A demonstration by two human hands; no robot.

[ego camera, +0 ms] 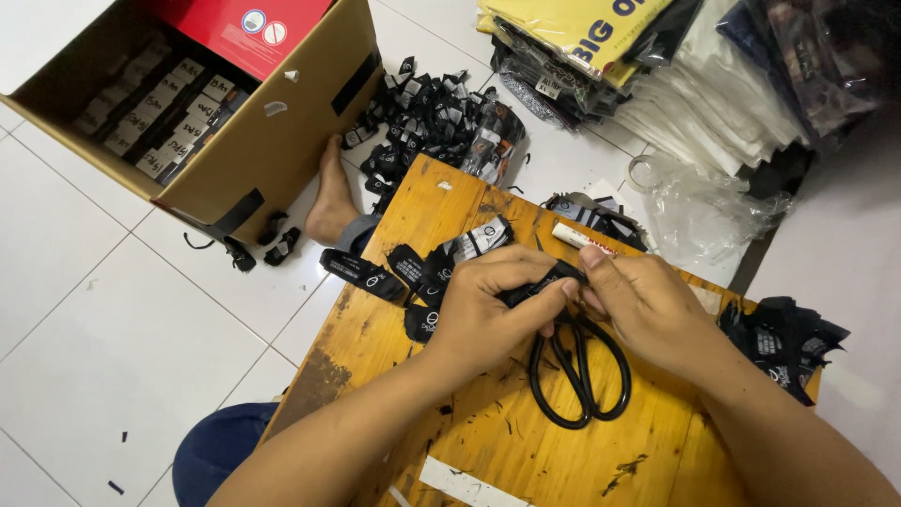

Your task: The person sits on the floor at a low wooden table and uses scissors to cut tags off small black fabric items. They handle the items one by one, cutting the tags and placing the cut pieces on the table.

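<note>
My left hand (488, 305) and my right hand (643, 305) meet over a small yellow wooden table (469, 441). Together they pinch a small black woven label (544, 279) between thumbs and fingertips. Black-handled scissors (582, 376) lie on the table just under my hands. A strip of joined black labels (413, 272) trails from my left hand across the table's far left corner.
A pile of loose black labels (427, 117) lies on the white tile floor beyond the table. An open cardboard box (235, 141) with rows of labels stands at upper left, a bare foot (330, 197) beside it. Stacked folded garments (676, 66) and clear plastic bags (694, 207) are at upper right. More labels (779, 343) sit at the table's right edge.
</note>
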